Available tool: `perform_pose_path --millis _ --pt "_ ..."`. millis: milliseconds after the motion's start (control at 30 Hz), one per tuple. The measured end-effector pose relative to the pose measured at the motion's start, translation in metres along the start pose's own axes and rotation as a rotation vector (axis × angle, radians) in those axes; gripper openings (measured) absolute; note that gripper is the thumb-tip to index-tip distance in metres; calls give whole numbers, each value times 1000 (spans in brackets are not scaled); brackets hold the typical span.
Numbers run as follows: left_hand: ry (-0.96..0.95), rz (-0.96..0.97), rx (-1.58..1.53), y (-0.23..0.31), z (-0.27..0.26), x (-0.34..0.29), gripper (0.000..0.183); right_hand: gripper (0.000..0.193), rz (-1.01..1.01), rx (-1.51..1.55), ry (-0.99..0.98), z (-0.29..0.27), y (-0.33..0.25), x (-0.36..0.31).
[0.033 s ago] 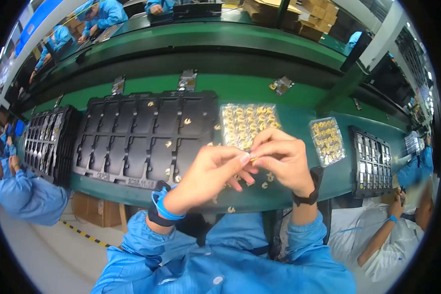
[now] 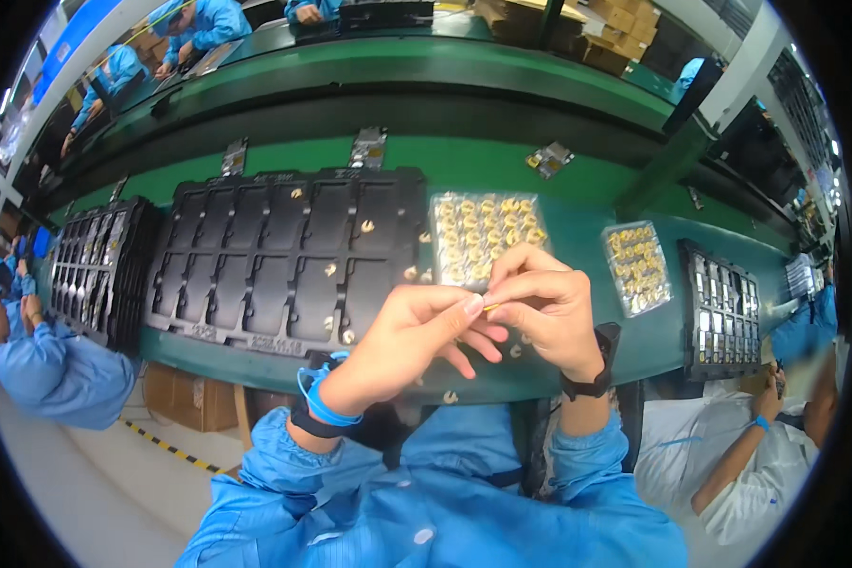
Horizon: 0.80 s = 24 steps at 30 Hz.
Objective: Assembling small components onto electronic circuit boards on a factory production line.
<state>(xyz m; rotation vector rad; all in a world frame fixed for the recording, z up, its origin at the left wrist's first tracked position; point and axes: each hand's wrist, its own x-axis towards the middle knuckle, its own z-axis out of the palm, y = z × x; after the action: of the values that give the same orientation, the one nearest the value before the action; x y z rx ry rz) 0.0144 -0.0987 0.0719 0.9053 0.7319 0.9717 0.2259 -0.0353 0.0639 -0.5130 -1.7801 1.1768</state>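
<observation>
The left hand (image 2: 417, 327) and right hand (image 2: 544, 303) meet at their fingertips above the tabletop (image 2: 634, 346), both pinching a small yellow piece (image 2: 490, 308) that the fingers mostly hide. The left hand's lower fingers hang loosely spread. With the pinch as the dial's centre and twelve pointing away from the person, a blue band (image 2: 324, 402) circles the left wrist at eight o'clock, and a black band (image 2: 592, 381) the right wrist at four.

At twelve, close by, sits a clear tray filled with yellow pieces; a second clear tray (image 2: 642, 303) lies near two. A wide black tray (image 2: 265, 275) spreads toward ten, with several loose pieces (image 2: 367, 226) scattered on it. Another loose piece (image 2: 451, 398) lies near seven, by the tabletop's edge.

Farther out, circuit boards lie at eleven (image 2: 369, 148) and one (image 2: 549, 159); a black tray with filled slots (image 2: 722, 312) stands at three, stacked black trays (image 2: 104, 275) at nine.
</observation>
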Motion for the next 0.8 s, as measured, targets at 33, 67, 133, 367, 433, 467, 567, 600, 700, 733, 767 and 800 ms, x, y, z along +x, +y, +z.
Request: perform_pose_path --millis 33,67,133,367,433,467,567,600,700,733,767,800 --pt "14 1 -50 -4 2 -9 30 22 25 -7 -18 4 -3 -7" --pt "26 3 -100 -10 3 -19 29 22 30 8 -18 11 -4 -14" --pt "48 32 -181 -24 4 -33 26 22 39 42 44 27 -6 -26" --pt "267 265 -219 -42 27 -73 16 29 11 -89 155 58 -37 -64" --pt "371 331 -83 -41 38 -79 14 19 -5 -95 185 64 -45 -72" --pt "366 330 -79 -42 43 -81 14 19 -7 -96 191 67 -47 -75" --pt "386 381 11 -48 54 -85 14 13 10 -46 261 75 -49 -84" --pt "410 399 25 -50 56 -86 14 13 9 -49 265 75 -50 -86" --pt "441 408 45 -51 62 -89 14 12 -3 -85 248 74 -51 -91" --pt "452 399 51 -51 63 -91 13 12 -17 -94 245 73 -51 -92" --pt "456 396 52 -53 63 -90 13 13 -30 -101 241 73 -51 -93" --pt "449 402 62 -55 63 -88 14 13 -26 -99 241 73 -49 -93"
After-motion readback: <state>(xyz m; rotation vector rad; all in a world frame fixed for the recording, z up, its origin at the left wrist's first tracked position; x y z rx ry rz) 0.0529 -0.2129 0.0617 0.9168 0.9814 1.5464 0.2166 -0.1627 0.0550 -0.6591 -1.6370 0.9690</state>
